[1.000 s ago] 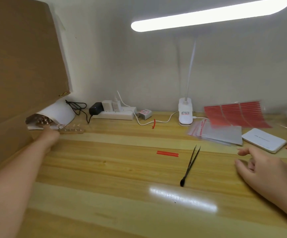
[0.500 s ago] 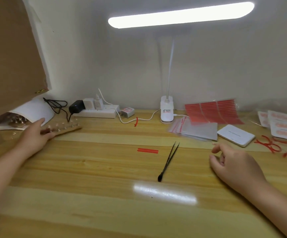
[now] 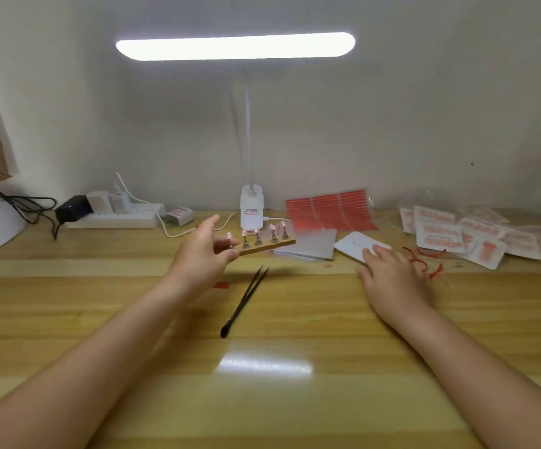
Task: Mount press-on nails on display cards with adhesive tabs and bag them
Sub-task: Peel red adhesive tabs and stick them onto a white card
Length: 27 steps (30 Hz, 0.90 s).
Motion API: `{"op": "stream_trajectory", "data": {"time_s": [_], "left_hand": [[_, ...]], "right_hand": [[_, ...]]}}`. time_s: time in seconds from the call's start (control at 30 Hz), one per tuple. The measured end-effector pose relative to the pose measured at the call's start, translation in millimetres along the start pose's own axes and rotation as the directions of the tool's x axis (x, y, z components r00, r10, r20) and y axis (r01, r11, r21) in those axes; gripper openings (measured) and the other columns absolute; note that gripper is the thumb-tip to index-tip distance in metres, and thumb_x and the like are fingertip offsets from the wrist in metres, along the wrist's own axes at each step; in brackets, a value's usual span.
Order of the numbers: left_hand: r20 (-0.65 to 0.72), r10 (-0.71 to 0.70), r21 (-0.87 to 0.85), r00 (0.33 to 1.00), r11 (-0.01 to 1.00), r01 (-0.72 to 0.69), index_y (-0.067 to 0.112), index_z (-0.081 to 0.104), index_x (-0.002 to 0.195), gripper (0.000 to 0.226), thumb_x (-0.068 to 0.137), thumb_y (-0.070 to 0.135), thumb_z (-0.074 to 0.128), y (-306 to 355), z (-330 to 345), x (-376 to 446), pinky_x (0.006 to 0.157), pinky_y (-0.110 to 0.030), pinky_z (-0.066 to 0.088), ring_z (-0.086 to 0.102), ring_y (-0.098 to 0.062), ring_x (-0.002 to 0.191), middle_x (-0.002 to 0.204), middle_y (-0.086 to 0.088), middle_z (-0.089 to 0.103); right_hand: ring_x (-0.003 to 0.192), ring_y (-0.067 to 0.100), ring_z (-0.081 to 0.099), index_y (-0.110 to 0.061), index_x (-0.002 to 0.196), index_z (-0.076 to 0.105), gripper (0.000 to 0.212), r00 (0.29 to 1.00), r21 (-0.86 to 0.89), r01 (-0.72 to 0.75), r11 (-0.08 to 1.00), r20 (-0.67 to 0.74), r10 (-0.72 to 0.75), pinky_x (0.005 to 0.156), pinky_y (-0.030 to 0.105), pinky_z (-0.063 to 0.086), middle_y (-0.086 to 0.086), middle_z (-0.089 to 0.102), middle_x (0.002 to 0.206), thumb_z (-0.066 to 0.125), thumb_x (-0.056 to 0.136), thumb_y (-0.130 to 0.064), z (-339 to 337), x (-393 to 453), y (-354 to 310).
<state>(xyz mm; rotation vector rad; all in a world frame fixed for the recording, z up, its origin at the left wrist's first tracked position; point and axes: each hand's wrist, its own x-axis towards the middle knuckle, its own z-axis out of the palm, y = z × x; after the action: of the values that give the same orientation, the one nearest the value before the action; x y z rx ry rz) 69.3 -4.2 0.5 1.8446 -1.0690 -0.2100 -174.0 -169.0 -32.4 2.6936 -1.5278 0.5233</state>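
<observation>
A narrow wooden strip (image 3: 264, 247) carrying five small metal stands, each topped with a pinkish press-on nail, is held above the bench (image 3: 68, 319), just near of the lamp base (image 3: 251, 211). Its left end is pinched by the left hand (image 3: 201, 257), thumb raised and fingers (image 3: 228, 244) curled onto the strip. Half a second earlier the strip lay at the far left of the bench with that hand on it; it has since been lifted and carried to the middle. Black tweezers (image 3: 245, 303) lie on the bench below the strip. The right hand (image 3: 392, 277) has been moved farther, and its fingers, straight and slightly spread, are now laid on the white card (image 3: 353, 244). Red adhesive tab sheets (image 3: 329, 210) lean at the far wall, and bagged nail sets (image 3: 457, 234) are piled at far right.
</observation>
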Motion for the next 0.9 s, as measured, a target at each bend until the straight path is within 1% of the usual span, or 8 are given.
{"op": "stream_trajectory", "data": {"time_s": [0.07,0.17,0.3,0.4,0.63,0.73,0.8,0.9], "left_hand": [[-0.010,-0.015,-0.012,1.000,1.000,0.015,0.015,0.025,0.152,0.079,0.087,0.010,0.070,5,18,-4,0.086,-0.035,0.054,0.062,-0.013,0.107,0.111,0.003,0.068],[-0.007,0.011,-0.003,1.000,1.000,-0.011,0.014,0.030,0.150,0.076,0.086,0.009,0.071,8,37,-10,0.095,-0.028,0.045,0.061,-0.013,0.108,0.106,0.004,0.067],[0.033,0.063,0.051,0.997,0.997,-0.064,0.018,0.031,0.150,0.077,0.085,0.012,0.072,10,47,-15,0.097,-0.031,0.047,0.062,-0.011,0.105,0.108,0.006,0.068],[0.072,0.093,0.096,0.993,0.990,-0.099,0.019,0.031,0.150,0.077,0.085,0.014,0.072,12,55,-18,0.091,-0.026,0.045,0.061,-0.010,0.102,0.101,0.010,0.065],[0.166,0.132,0.267,0.977,0.948,-0.173,0.029,0.026,0.151,0.077,0.088,0.017,0.068,10,61,-20,0.094,-0.033,0.047,0.060,-0.018,0.112,0.115,0.003,0.067],[0.196,0.181,0.367,0.964,0.898,-0.243,0.030,0.017,0.153,0.081,0.090,0.020,0.066,12,60,-20,0.090,-0.036,0.048,0.059,-0.024,0.112,0.119,-0.002,0.066],[0.193,0.190,0.416,0.962,0.873,-0.256,0.024,0.020,0.152,0.076,0.091,0.024,0.066,15,56,-20,0.090,-0.037,0.047,0.057,-0.026,0.114,0.124,-0.004,0.063],[0.091,0.175,0.276,0.980,0.941,-0.194,0.018,0.036,0.146,0.057,0.096,0.034,0.058,21,47,-21,0.086,-0.028,0.047,0.057,-0.012,0.110,0.130,0.004,0.058]], "right_hand": [[0.134,0.020,0.038,-0.024,0.137,0.050,0.040,1.000,0.030,0.021,0.999,0.010,-0.021,0.105,0.038,0.033,-0.006,0.050,0.142,0.038,0.101,-0.038,3,1,1],[0.115,0.022,0.050,-0.023,0.115,0.065,0.029,0.996,0.016,0.036,0.999,-0.081,-0.034,0.092,0.035,0.037,-0.005,0.065,0.119,0.047,0.098,-0.039,2,1,-1],[0.105,0.025,0.052,-0.020,0.104,0.067,0.023,0.993,-0.016,0.030,0.999,-0.118,-0.032,0.089,0.035,0.039,-0.002,0.067,0.107,0.047,0.099,-0.030,0,-1,2],[0.097,0.026,0.055,-0.018,0.099,0.068,0.025,0.985,-0.009,0.053,0.999,-0.166,-0.054,0.087,0.036,0.041,-0.001,0.068,0.102,0.044,0.099,-0.025,-1,-1,6],[0.082,0.031,0.060,0.000,0.096,0.065,0.017,0.915,0.326,0.184,0.927,-0.401,-0.041,0.070,0.044,0.050,0.014,0.064,0.093,0.051,0.097,-0.009,-7,-3,4],[0.086,0.030,0.062,0.002,0.099,0.066,0.012,0.864,0.358,0.291,0.887,-0.497,-0.083,0.074,0.041,0.052,0.015,0.065,0.097,0.056,0.094,-0.002,-12,-5,3],[0.091,0.028,0.064,0.003,0.099,0.067,0.011,0.824,0.362,0.369,0.856,-0.553,-0.121,0.081,0.031,0.051,0.015,0.067,0.098,0.061,0.090,0.002,-15,-7,1],[0.096,0.024,0.065,0.004,0.098,0.070,0.014,0.763,0.362,0.488,0.794,-0.620,-0.186,0.090,0.019,0.044,0.016,0.070,0.100,0.069,0.084,0.005,-19,-15,-12]]}}
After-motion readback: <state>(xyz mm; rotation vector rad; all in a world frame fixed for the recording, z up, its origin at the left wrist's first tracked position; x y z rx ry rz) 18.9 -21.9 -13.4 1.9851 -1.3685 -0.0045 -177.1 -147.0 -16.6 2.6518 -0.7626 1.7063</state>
